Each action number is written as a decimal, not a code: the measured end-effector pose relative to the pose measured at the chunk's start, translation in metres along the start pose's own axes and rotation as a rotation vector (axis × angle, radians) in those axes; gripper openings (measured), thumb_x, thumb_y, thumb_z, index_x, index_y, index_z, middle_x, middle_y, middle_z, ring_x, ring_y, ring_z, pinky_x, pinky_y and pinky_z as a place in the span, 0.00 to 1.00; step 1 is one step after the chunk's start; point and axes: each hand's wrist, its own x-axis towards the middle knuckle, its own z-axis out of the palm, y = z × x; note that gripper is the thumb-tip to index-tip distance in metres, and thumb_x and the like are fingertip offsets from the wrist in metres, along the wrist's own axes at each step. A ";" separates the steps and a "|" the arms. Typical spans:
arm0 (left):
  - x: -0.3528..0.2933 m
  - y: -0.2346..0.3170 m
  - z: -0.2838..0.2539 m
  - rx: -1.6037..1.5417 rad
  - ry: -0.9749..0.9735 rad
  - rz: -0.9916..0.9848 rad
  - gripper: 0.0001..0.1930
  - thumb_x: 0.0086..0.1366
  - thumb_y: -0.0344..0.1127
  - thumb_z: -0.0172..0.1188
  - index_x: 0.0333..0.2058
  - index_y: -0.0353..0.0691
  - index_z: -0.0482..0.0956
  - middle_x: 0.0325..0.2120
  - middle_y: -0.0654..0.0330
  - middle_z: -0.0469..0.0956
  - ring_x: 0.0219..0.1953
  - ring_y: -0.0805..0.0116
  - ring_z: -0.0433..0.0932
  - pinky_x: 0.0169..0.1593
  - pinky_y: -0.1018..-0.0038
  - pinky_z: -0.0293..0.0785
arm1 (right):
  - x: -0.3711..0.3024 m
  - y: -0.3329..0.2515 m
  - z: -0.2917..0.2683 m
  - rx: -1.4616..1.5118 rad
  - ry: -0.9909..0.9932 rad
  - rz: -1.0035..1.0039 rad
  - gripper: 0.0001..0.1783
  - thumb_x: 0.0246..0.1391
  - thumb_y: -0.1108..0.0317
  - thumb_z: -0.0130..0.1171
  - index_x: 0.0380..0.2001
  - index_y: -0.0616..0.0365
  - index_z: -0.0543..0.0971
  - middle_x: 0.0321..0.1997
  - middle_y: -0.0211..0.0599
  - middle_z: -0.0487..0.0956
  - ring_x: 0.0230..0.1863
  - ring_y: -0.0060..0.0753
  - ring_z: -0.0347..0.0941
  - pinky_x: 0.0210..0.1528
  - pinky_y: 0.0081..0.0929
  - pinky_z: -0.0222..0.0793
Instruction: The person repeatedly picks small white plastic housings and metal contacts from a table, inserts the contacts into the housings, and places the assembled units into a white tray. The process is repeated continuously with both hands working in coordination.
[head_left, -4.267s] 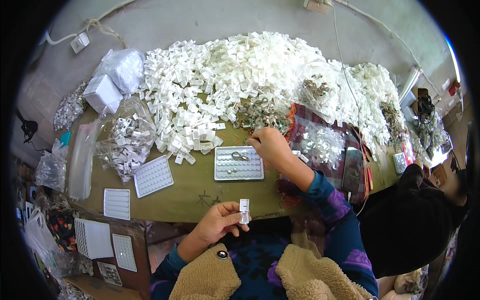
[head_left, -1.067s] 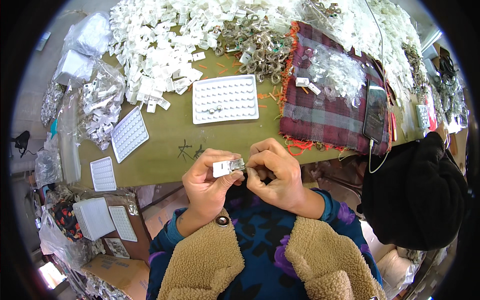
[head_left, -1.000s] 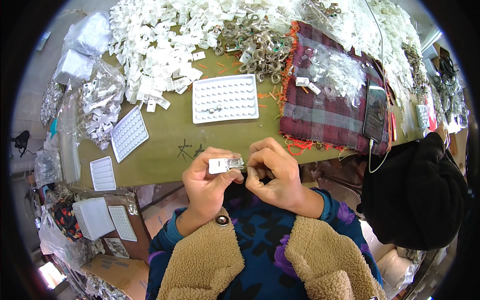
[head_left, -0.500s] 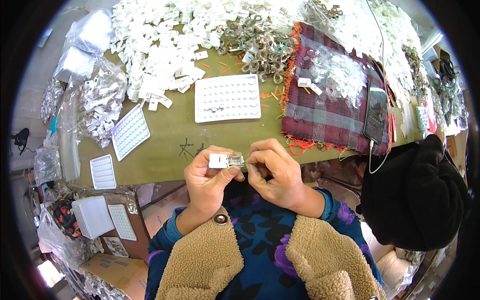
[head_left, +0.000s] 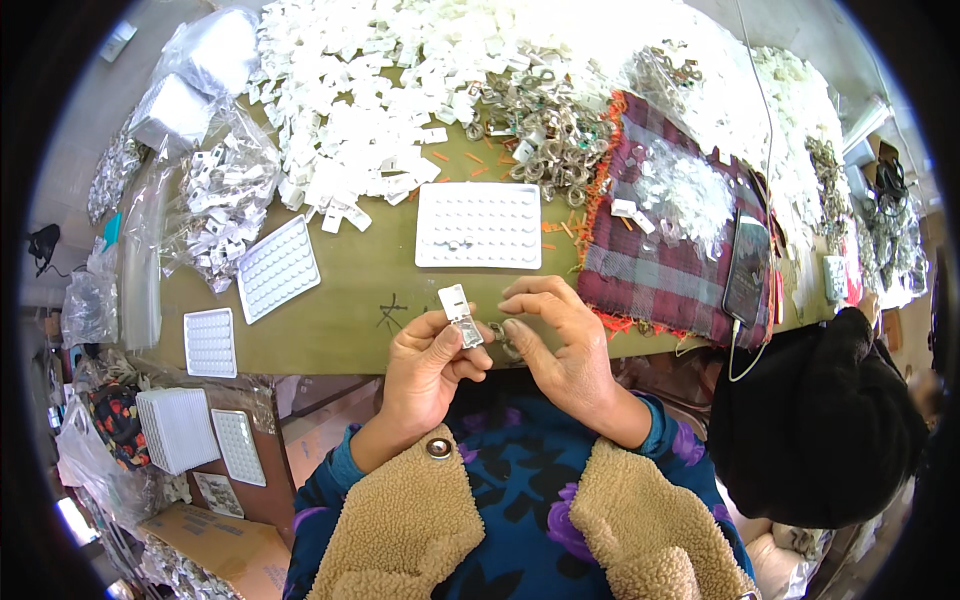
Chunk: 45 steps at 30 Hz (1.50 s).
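Note:
Pinched between the thumb and fingers of my left hand (head_left: 425, 365) is a small white plastic case (head_left: 455, 302) with a shiny, see-through lower part. It is tilted, its white end pointing away from me. My right hand (head_left: 570, 355) is just right of it, thumb and forefinger apart and curved. A small shiny bit shows near the right fingertips; whether it is held I cannot tell. Beyond both hands, a white dimpled tray (head_left: 478, 252) lies on the green tabletop (head_left: 360, 285), with a few small round silvery pieces in it.
White plastic pieces (head_left: 340, 130) are heaped at the back, beside silvery rings (head_left: 555, 130). Orange strips (head_left: 487, 170) are scattered nearby. Right, a plaid cloth (head_left: 640, 270) bears clear pieces and a phone (head_left: 748, 270). More trays (head_left: 278, 268) and a bag of parts (head_left: 225, 190) are left.
My left hand has turned the white case from sideways to nearly upright in the picture. My right hand's thumb and forefinger have spread and come away from the case. The view has shifted slightly.

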 end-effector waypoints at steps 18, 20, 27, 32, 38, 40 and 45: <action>0.008 0.029 -0.018 -0.010 0.018 -0.030 0.13 0.70 0.29 0.54 0.50 0.29 0.74 0.38 0.48 0.81 0.32 0.69 0.82 0.38 0.72 0.83 | 0.060 0.035 0.033 -0.402 -0.155 -0.046 0.11 0.50 0.79 0.61 0.39 0.61 0.82 0.32 0.40 0.77 0.28 0.44 0.76 0.31 0.34 0.72; 0.008 0.030 -0.020 -0.021 0.002 -0.048 0.13 0.70 0.30 0.54 0.49 0.29 0.73 0.38 0.48 0.80 0.32 0.69 0.81 0.39 0.72 0.83 | 0.062 0.040 0.039 -0.514 -0.173 -0.084 0.11 0.49 0.76 0.63 0.39 0.60 0.82 0.32 0.40 0.76 0.30 0.46 0.77 0.31 0.36 0.73; 0.009 0.033 -0.025 -0.074 -0.011 -0.091 0.13 0.71 0.30 0.53 0.49 0.29 0.72 0.39 0.47 0.80 0.33 0.70 0.81 0.41 0.70 0.83 | 0.064 0.044 0.033 -0.370 -0.178 -0.123 0.08 0.48 0.78 0.63 0.34 0.61 0.81 0.33 0.41 0.77 0.30 0.46 0.77 0.31 0.35 0.74; 0.011 0.035 -0.025 -0.057 -0.014 -0.105 0.14 0.71 0.31 0.53 0.50 0.28 0.72 0.38 0.46 0.79 0.32 0.70 0.81 0.40 0.69 0.84 | 0.072 0.042 0.031 -0.416 -0.199 -0.151 0.10 0.47 0.79 0.63 0.36 0.62 0.81 0.33 0.41 0.77 0.31 0.46 0.77 0.33 0.35 0.73; 0.011 0.035 -0.024 -0.051 0.004 -0.118 0.15 0.70 0.32 0.53 0.51 0.28 0.71 0.38 0.45 0.79 0.31 0.70 0.80 0.39 0.68 0.85 | 0.071 0.041 0.043 -0.424 -0.287 -0.227 0.16 0.43 0.78 0.60 0.39 0.61 0.81 0.32 0.40 0.74 0.33 0.44 0.74 0.35 0.36 0.72; 0.011 0.035 -0.024 -0.046 0.007 -0.119 0.15 0.70 0.31 0.53 0.51 0.28 0.71 0.38 0.45 0.79 0.31 0.70 0.80 0.39 0.68 0.85 | 0.070 0.040 0.046 -0.414 -0.295 -0.255 0.14 0.42 0.77 0.61 0.37 0.61 0.79 0.31 0.41 0.71 0.33 0.45 0.72 0.36 0.37 0.71; 0.012 0.037 -0.024 -0.055 -0.029 -0.123 0.12 0.70 0.31 0.55 0.48 0.30 0.72 0.38 0.49 0.80 0.32 0.72 0.81 0.41 0.68 0.84 | 0.067 0.038 0.038 -0.355 -0.280 -0.102 0.08 0.46 0.77 0.62 0.31 0.62 0.75 0.31 0.42 0.73 0.32 0.48 0.74 0.34 0.37 0.71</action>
